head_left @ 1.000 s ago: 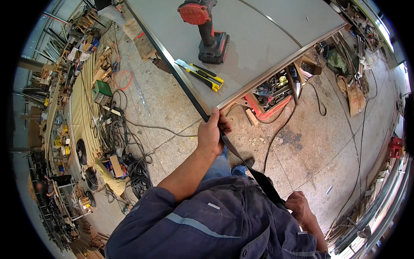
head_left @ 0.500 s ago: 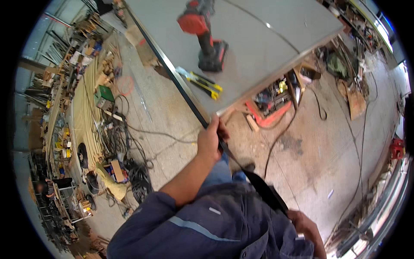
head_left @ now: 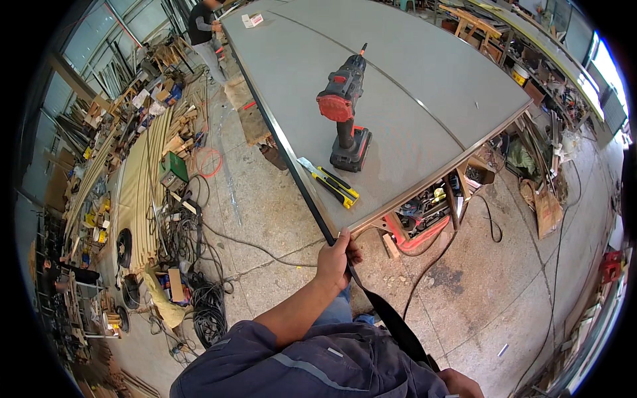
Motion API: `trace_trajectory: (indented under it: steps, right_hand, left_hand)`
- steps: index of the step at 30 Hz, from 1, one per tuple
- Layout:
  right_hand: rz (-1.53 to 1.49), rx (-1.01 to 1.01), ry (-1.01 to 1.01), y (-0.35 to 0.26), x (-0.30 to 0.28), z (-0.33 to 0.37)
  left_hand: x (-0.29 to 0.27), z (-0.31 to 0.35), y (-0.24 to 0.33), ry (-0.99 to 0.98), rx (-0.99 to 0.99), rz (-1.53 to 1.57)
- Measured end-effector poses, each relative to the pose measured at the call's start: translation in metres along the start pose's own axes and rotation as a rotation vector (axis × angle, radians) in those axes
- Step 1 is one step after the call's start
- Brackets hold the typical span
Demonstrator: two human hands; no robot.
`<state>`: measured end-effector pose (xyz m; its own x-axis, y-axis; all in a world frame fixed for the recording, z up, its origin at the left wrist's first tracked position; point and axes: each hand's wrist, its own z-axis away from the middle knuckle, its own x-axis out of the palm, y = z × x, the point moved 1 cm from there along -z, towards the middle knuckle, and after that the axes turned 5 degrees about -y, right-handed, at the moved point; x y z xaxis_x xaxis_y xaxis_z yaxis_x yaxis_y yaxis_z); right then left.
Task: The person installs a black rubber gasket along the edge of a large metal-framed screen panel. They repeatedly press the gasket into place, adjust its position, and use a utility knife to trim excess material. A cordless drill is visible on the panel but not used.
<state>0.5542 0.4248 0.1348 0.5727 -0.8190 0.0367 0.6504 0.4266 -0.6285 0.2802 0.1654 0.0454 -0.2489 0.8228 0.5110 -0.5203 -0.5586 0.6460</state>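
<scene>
A large grey panel point(head_left: 424, 152) lies in front of me, its near corner pointing at me. At that corner my left hand point(head_left: 335, 260) is closed on a flexible black strip point(head_left: 391, 318), thumb against the panel's edge. The strip runs up along the panel's left edge and hangs down toward my right hand point(head_left: 461, 383). That hand is curled at the strip's lower part, partly cut off by the picture's lower edge. A red-and-black cordless drill point(head_left: 345, 109) stands on the panel. Nearer the corner lies a yellow-and-black hand tool point(head_left: 332, 184) with a pale metal end.
Below the panel's right side sits a red-edged tool box point(head_left: 421, 215), with a wood block point(head_left: 390, 245) beside it. Cables point(head_left: 206, 315) lie heaped on the floor at left, near a green box point(head_left: 174, 169). Another person point(head_left: 202, 33) stands at the panel's far left.
My view has shifted, so more of the panel, the whole drill and the other person show. My left hand stays at the corner on the strip. My right hand sits lower in the picture.
</scene>
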Motion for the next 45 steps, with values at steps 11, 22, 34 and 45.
trace_trajectory:
  steps: [11, 22, 34, 45]
  right_hand:
    - [0.225, -0.049, 0.12, -0.006, 0.004, -0.03]
    - [0.344, -0.206, 0.229, -0.02, -0.005, -0.084]
    - [0.377, -0.14, 0.23, -0.052, -0.006, -0.089]
    - [0.331, -0.182, 0.077, -0.052, -0.01, -0.092]
  left_hand:
    - [0.0, 0.001, 0.0, -0.028, -0.017, -0.016]
    - [0.004, 0.003, 0.004, 0.008, -0.029, -0.058]
    - [0.002, 0.004, 0.004, -0.019, 0.003, -0.021]
    - [0.003, 0.004, 0.005, -0.008, 0.001, -0.018]
